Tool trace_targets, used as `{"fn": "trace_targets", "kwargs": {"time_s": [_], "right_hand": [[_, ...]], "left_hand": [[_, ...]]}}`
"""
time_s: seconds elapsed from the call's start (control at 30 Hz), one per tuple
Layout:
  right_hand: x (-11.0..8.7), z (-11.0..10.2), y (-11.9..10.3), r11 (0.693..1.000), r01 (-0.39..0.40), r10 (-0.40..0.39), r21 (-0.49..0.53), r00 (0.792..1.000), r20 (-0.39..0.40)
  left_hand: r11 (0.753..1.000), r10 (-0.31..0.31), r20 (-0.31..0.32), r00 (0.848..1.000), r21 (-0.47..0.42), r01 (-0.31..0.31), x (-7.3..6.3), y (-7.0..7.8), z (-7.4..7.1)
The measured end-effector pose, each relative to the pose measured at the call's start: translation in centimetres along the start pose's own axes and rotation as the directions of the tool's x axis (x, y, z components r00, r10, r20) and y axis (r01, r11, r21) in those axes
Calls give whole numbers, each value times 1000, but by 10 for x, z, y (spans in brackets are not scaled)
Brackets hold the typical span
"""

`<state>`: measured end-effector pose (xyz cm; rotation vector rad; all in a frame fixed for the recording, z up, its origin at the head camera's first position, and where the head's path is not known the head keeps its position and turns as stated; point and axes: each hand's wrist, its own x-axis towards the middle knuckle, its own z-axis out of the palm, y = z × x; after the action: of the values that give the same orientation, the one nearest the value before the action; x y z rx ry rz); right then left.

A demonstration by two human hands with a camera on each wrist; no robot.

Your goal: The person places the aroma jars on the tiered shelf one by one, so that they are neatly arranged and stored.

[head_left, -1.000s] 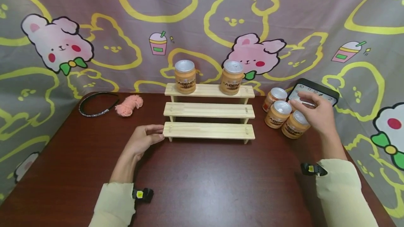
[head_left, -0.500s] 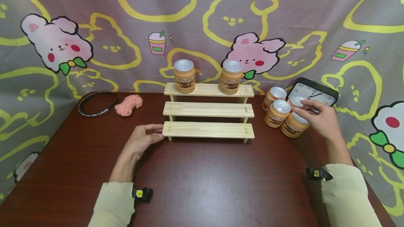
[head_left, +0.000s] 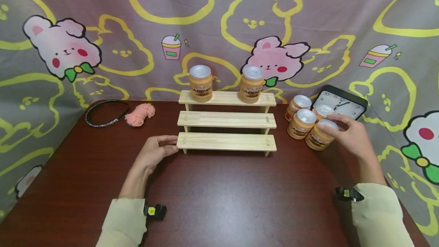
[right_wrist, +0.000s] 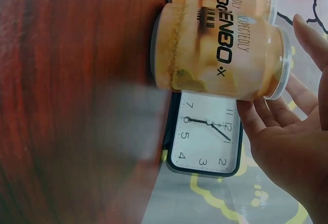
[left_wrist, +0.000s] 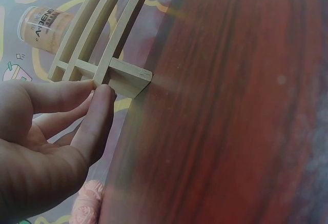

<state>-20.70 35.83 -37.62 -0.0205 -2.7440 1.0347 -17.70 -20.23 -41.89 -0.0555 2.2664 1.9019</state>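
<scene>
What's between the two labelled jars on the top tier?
Nothing: the head view shows the wooden top tier bare between the left jar and the right jar.

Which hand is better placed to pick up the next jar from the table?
Probably the right hand: it is right at the frontmost jar, while the left hand pinches the left end of the wooden rack.

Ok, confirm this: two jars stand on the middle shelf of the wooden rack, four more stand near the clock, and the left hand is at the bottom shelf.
No: the two jars stand on the top shelf, not the middle shelf, as the head view shows. The four jars near the clock and the left hand at the bottom shelf are as you say.
</scene>
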Motion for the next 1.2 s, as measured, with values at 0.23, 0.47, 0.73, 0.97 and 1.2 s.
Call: {"fn": "trace_targets", "kwargs": {"time_s": [0.23,0.47,0.73,0.97,1.2], "right_hand": [[-1,1,4,1000,2,-2,-24,1000,29],[-2,1,7,999,-6,8,-39,998,58],[-3,2,5,1000,18,-18,8,1000,10],[-5,1,4,1000,28,-28,7,1000,9],[-7,-2,-1,997,73,-73,25,997,5]], "left_hand": [[1000,6,5,1000,-11,-6,-1,1,0],[1000,4,4,1000,-8,-4,-1,2,1],[1000,1,1,1000,-3,-1,-1,2,1],[1000,8,2,1000,7,-8,0,2,0],[1000,9,5,1000,1,-9,0,1,-1]]}}
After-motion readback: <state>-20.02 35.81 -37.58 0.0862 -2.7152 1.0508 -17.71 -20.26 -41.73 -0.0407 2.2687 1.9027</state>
